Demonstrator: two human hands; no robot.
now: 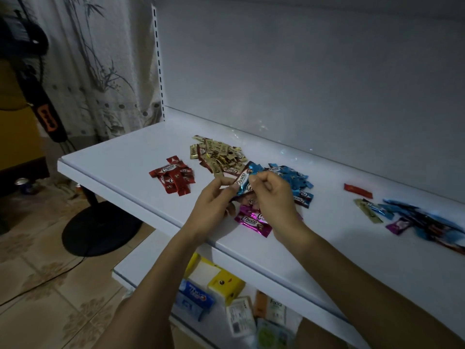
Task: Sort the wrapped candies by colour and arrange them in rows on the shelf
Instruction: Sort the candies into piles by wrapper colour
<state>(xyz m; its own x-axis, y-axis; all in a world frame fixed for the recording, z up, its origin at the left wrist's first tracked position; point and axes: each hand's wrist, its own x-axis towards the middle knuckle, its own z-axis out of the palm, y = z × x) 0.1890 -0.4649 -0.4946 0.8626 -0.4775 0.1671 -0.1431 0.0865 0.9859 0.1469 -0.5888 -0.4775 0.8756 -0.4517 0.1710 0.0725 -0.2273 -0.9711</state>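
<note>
While both my hands are drawn together above the front edge of the shelf [120, 157], they pinch one blue candy [245, 181] between them, the left hand [214, 205] at its lower end and the right hand [271, 195] at its top. I judge I am mid-sort. The red pile [173, 178] lies toward the left end, the gold pile [219, 154] behind it nearer the back wall, the blue pile [294, 180] just beside my right hand, and the magenta pile [254, 220] under my wrists at the front edge.

The next move, as I read it, is to lay this candy on the blue pile, which calls for my left fingers to let go first. Nothing is in rows yet.

Toward the right end a mixed heap [422, 220] lies unsorted, blurred and cut off, so I cannot count it. A lone red candy [357, 190] lies near it. Whether my left palm hides more candies, I cannot tell.
</note>
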